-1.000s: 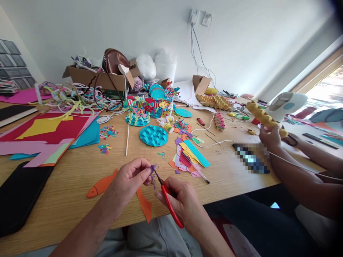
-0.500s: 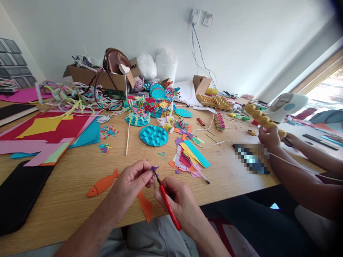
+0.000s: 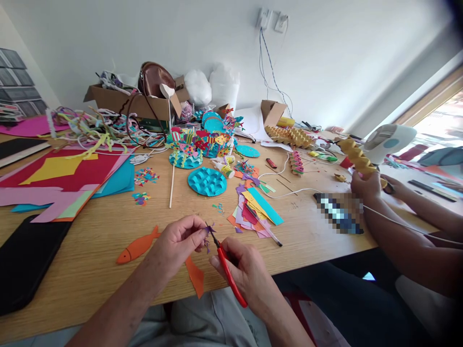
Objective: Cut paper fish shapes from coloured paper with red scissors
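My left hand [image 3: 179, 241] pinches a small purple paper scrap [image 3: 208, 230] just above the near edge of the wooden table [image 3: 108, 241]. My right hand [image 3: 246, 274] is closed round red-handled scissors [image 3: 227, 272], whose blade tips meet the scrap. Tiny purple cuttings hang below the scrap. An orange paper fish [image 3: 136, 246] lies to the left of my left hand. An orange paper offcut [image 3: 195, 277] rests at the table edge between my hands.
A stack of coloured paper strips [image 3: 255, 209] lies just beyond my hands. Blue paper discs [image 3: 207, 181], large coloured sheets [image 3: 61, 180] and a cardboard box [image 3: 126, 103] lie farther back. At the right, another person's hand [image 3: 363, 185] holds a yellow folded-paper piece [image 3: 356, 155].
My hands and the scissors stay in almost the same spot, shifting slightly as the blades work at the purple scrap. The other person's yellow piece has tilted more upright.
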{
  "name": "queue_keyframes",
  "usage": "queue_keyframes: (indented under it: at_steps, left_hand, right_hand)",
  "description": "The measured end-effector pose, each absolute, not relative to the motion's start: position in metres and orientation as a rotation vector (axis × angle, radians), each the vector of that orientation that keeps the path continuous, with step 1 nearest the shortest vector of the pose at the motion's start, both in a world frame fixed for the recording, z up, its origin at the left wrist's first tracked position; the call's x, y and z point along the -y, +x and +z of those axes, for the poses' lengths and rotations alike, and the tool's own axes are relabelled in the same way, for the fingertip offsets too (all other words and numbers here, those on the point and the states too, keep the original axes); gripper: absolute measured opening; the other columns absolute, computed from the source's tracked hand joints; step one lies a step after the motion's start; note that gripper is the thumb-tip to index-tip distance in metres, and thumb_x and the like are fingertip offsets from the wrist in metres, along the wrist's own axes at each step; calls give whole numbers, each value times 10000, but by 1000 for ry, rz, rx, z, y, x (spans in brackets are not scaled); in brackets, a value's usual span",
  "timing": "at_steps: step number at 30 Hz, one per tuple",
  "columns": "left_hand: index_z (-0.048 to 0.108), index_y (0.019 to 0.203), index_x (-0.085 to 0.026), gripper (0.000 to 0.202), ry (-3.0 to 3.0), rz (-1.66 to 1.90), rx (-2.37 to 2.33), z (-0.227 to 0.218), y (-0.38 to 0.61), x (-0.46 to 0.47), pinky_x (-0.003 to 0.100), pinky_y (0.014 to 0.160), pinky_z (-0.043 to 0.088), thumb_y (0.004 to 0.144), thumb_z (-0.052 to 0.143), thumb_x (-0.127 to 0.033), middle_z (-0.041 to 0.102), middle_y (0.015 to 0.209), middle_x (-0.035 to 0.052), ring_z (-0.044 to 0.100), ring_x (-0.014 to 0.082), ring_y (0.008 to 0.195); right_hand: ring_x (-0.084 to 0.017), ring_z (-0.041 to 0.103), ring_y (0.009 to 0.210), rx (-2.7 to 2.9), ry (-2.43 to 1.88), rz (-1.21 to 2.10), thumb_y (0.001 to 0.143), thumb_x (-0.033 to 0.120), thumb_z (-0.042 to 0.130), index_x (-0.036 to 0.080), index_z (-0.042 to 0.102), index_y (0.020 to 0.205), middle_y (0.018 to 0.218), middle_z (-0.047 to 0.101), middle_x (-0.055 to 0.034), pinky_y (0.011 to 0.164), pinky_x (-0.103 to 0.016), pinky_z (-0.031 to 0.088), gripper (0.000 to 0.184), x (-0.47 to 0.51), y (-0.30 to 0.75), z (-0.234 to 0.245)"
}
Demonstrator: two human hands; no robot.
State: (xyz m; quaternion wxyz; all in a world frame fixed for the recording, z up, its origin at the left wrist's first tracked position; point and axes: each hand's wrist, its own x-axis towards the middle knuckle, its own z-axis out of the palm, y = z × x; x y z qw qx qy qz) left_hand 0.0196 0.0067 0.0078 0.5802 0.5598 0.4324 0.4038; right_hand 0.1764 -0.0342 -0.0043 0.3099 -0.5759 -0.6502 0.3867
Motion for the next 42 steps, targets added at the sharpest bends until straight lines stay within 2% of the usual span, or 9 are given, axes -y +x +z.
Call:
queue_keyframes:
  at_steps: [9, 16, 21, 25, 31, 37, 42]
  left_hand:
    - [584, 675, -183, 109, 1207, 994, -1047, 2, 22, -13, 216, 607, 424, 747, 576, -264, 542, 589, -42, 492, 108, 602]
    - [598, 710, -188, 112, 1103, 1041, -1031, -2, 23, -13, 230, 627, 446, 761, 596, -287, 593, 637, -29, 536, 116, 626]
    - [608, 710, -185, 106, 974, 1107, -941, 0, 29, -6, 233, 649, 463, 769, 605, -273, 633, 700, -15, 578, 120, 667]
    - [605, 696, -175, 97, 913, 1149, -885, 1, 34, -3, 231, 648, 477, 754, 626, -250, 626, 685, -15, 575, 117, 660]
    - [585, 693, -168, 93, 888, 1152, -823, 0, 38, -3, 239, 645, 475, 775, 590, -210, 607, 665, -18, 563, 109, 638]
    - [587, 699, -157, 95, 875, 1161, -845, 3, 39, -3, 225, 607, 442, 770, 585, -222, 620, 668, -1, 565, 104, 610]
    - [591, 695, -165, 99, 881, 1176, -885, 6, 40, -4, 200, 548, 396, 757, 602, -242, 635, 667, 7, 571, 105, 603]
  right_hand:
    - [-90, 282, 509, 1699, -1555, 1072, 788, 388, 586, 199, 360, 580, 518, 325, 71, 455, -214, 213, 360, 26, 183, -15]
    - [-96, 350, 528, 1809, -1557, 1033, 843, 409, 527, 192, 398, 624, 564, 415, 54, 478, -215, 244, 334, 22, 180, 0]
    - [-97, 344, 543, 1821, -1538, 1021, 859, 434, 504, 194, 379, 640, 580, 400, 59, 487, -220, 252, 348, 25, 177, 6]
    - [-95, 311, 538, 1770, -1499, 1074, 858, 434, 506, 199, 359, 639, 571, 363, 67, 478, -224, 241, 353, 26, 176, 3]
    - [-108, 335, 563, 1706, -1463, 1142, 861, 413, 483, 206, 363, 661, 596, 365, 61, 507, -234, 260, 312, 26, 177, -9]
    - [-130, 351, 558, 1725, -1454, 1156, 849, 532, 417, 218, 353, 658, 589, 353, 48, 508, -257, 263, 373, 22, 183, -20]
    - [-137, 369, 564, 1727, -1434, 1152, 845, 533, 428, 218, 362, 656, 597, 365, 39, 512, -262, 280, 373, 21, 185, -21]
